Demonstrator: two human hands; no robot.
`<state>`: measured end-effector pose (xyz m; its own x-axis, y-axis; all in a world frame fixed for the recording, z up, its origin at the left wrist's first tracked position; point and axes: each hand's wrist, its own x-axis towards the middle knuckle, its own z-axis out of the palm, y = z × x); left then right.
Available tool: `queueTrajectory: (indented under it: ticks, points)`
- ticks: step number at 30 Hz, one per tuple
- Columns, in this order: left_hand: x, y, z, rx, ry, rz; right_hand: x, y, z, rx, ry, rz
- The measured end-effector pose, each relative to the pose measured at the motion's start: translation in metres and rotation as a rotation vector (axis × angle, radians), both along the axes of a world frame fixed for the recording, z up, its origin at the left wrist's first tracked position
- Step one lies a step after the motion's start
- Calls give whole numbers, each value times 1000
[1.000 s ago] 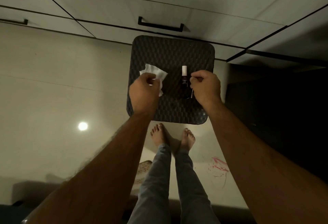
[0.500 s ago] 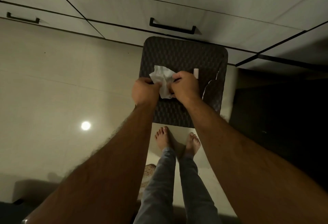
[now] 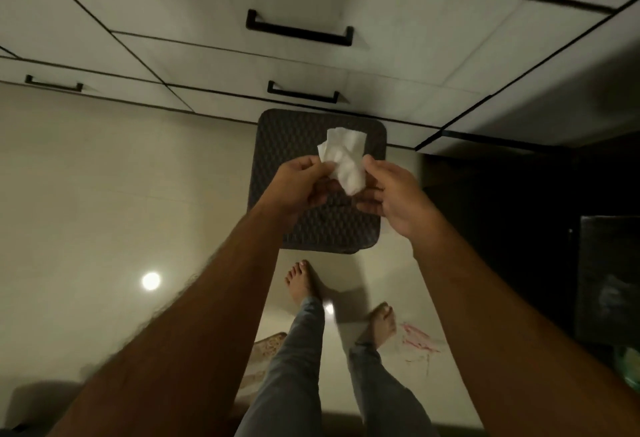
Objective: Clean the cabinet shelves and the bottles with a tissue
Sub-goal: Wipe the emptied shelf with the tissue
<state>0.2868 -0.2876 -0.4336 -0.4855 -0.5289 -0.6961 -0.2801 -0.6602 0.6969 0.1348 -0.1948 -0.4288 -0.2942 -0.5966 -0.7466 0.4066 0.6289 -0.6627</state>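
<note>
A crumpled white tissue (image 3: 346, 159) hangs above the dark quilted stool top (image 3: 325, 228). My left hand (image 3: 301, 187) pinches the tissue's left side between thumb and fingers. My right hand (image 3: 391, 197) is beside it with loosely spread fingers, and its thumb tip touches the tissue's right edge. No bottle shows on the stool or in either hand. I cannot tell whether the tissue wraps it.
White drawer fronts with black handles (image 3: 301, 29) (image 3: 303, 93) rise behind the stool. A dark open cabinet space (image 3: 519, 214) lies to the right. My bare feet (image 3: 301, 284) stand on the glossy floor near red scribbles (image 3: 419, 339).
The small bottle, seen on the stool a second ago, has gone out of sight. Both hands met at the tissue and rose; the right hand's fingers have now spread. The feet stepped apart.
</note>
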Motion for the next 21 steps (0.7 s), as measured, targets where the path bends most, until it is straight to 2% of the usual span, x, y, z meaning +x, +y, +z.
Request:
queueTrajectory:
  ticks: [3, 5, 13, 21]
  points:
    - [-22, 20, 39, -46, 13, -133, -24, 26, 39, -99, -53, -54]
    - [-38, 40, 70, -146, -16, -204, -39, 49, 66, -152, -58, -93]
    - [-96, 148, 155, -311, -63, -179, -104, 187, 167, -227, -24, -335]
    - [-151, 267, 220, -723, -120, -387, -162, 317, 253, -274, 100, -553]
